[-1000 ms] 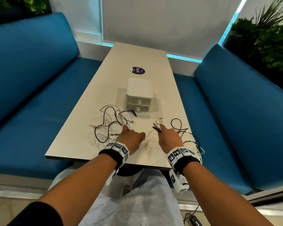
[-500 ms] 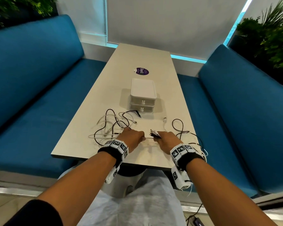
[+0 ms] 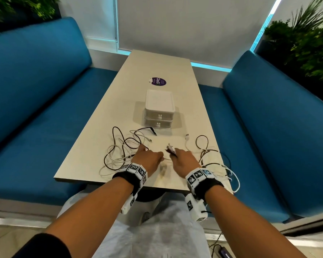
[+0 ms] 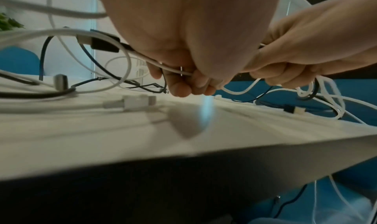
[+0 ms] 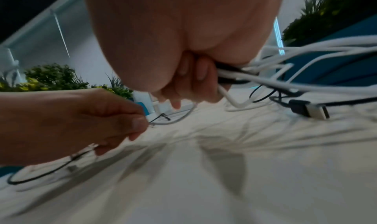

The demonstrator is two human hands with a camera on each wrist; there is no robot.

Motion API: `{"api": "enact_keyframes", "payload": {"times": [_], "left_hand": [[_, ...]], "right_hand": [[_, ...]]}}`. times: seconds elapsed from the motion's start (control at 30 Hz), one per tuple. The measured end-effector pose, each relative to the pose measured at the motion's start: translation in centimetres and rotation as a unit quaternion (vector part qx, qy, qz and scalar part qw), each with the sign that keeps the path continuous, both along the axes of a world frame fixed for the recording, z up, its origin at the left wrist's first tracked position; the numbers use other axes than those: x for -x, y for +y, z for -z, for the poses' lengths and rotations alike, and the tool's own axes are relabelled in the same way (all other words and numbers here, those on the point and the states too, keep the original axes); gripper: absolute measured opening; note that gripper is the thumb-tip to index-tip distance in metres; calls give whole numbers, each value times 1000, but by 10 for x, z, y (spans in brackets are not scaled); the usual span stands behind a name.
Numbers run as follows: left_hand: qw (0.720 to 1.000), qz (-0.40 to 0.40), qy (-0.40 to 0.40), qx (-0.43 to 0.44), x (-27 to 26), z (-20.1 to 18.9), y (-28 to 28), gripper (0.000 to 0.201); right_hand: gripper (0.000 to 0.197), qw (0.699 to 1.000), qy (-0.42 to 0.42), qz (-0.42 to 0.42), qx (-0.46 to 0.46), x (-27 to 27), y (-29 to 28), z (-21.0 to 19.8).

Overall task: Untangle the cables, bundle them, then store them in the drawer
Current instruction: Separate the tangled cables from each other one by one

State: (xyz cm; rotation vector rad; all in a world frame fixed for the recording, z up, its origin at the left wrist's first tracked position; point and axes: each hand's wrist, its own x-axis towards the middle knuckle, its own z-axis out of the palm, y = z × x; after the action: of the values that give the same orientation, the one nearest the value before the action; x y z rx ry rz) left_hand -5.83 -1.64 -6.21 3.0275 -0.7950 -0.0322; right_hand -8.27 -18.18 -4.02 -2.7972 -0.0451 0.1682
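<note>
Left hand: my left hand (image 3: 147,159) hovers just above the near end of the worktop (image 3: 157,67), fingers curled, pinching a white cable (image 4: 163,66) between thumb and fingertips.
Right hand: my right hand (image 3: 184,160) is just right of the left, the two nearly touching, fingers curled round a bunch of white and black cables (image 5: 255,75); plug ends (image 3: 170,148) stick out on the far side of the fist.
Link between hands: a thin white strand (image 3: 166,159) runs from one hand to the other.
Left tangle: a loose heap of black and white cables (image 3: 123,149) lies on the worktop left of and beyond my left hand, loops crossing each other; a black plug end (image 3: 154,132) points towards the drawer unit.
Right tangle: more cables (image 3: 209,155) lie by my right hand, and several white loops (image 3: 231,175) hang over the worktop's near right corner.
Loose plugs: a white connector (image 4: 138,100) lies flat on the worktop under my left hand; a black connector with a silver tip (image 5: 310,109) lies on it near my right.
Drawer unit: the small white two-drawer unit (image 3: 159,108) stands mid-worktop, beyond both hands; both drawers are closed, each with a small white knob.
Beyond it: a purple round sticker (image 3: 158,81) sits on the worktop on the far side of the unit.
Seating: blue benches (image 3: 35,90) run along both long sides.
</note>
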Motion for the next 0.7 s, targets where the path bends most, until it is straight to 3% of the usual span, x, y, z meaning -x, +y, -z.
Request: {"api": "enact_keyframes", "payload": {"times": [0.13,0.23,0.3,0.43,0.5,0.6,0.7], "left_hand": [[1000,13,-21,-12,-1,-1,-1,32],[1000,14,-6,12,-6,5,5,25],[999,14,11,29,-9,6,10,17],[998,17,25,54,-6,0,18,25],[998,5,21,54,-5,-2,25,17],[999,-18,35,27,-7,-1,39,22],[999,-18,34,11,-8,7,36,22]], "right_hand": [[29,997,34,-11,-69,-3,15,5],[23,994,51,-11,-101,-7,9,5],[21,994,57,-21,-94,-7,3,3],[19,995,72,-10,-75,-7,-11,0],[24,996,69,30,-54,-9,-28,0],[30,992,70,106,-12,-10,-58,-1],[31,990,69,125,17,-8,-65,1]]}}
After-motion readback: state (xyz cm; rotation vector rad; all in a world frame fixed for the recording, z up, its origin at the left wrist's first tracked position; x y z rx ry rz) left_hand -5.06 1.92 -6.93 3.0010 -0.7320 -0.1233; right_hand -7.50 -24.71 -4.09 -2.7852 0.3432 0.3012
